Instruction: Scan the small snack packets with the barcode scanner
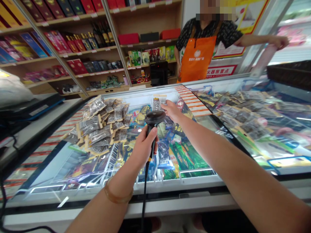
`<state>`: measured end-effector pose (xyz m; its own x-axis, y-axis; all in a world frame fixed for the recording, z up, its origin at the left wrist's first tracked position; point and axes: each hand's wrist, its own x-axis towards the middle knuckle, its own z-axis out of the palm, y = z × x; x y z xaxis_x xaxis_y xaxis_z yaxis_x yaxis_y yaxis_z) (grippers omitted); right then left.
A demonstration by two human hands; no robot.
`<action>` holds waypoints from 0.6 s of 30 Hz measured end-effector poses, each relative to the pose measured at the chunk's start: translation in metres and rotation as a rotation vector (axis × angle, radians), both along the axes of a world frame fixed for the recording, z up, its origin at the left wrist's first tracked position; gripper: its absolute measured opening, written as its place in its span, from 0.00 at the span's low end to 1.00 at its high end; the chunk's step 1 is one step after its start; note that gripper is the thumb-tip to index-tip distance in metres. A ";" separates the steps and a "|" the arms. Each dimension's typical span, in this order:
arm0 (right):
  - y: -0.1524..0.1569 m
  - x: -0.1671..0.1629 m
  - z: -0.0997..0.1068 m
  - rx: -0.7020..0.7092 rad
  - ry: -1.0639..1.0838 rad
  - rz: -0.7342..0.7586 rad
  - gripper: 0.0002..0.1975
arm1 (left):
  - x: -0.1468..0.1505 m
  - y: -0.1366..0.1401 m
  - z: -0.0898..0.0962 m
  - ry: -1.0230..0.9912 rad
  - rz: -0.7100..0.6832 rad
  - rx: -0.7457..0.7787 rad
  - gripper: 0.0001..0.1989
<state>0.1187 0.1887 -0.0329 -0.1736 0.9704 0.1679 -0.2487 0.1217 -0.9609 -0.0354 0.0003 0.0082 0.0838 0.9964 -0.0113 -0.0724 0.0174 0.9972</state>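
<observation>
My left hand is wrapped round the handle of a black corded barcode scanner, its head pointing away from me. Just beyond it, my right hand grips the right edge of a small packet with tan ends and a clear, dark-filled middle. To the left, a heap of similar packets lies on the glass lid of a chest freezer. Bagged goods in green and blue show through the glass beneath my hands.
More packets are spread over the freezer's right side. Behind it stands a person in an orange apron, one arm stretched right. Shelves of boxes and bottles line the back. The scanner cable hangs toward me.
</observation>
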 end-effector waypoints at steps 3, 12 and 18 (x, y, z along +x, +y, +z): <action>0.001 -0.001 -0.001 0.020 -0.017 -0.016 0.21 | 0.001 0.001 -0.002 0.010 -0.013 -0.009 0.23; 0.001 -0.004 -0.001 0.013 0.062 0.024 0.19 | 0.000 0.002 -0.004 0.019 -0.053 -0.018 0.23; 0.000 -0.003 0.000 -0.006 0.016 -0.010 0.20 | 0.001 0.002 -0.003 0.022 -0.034 -0.021 0.23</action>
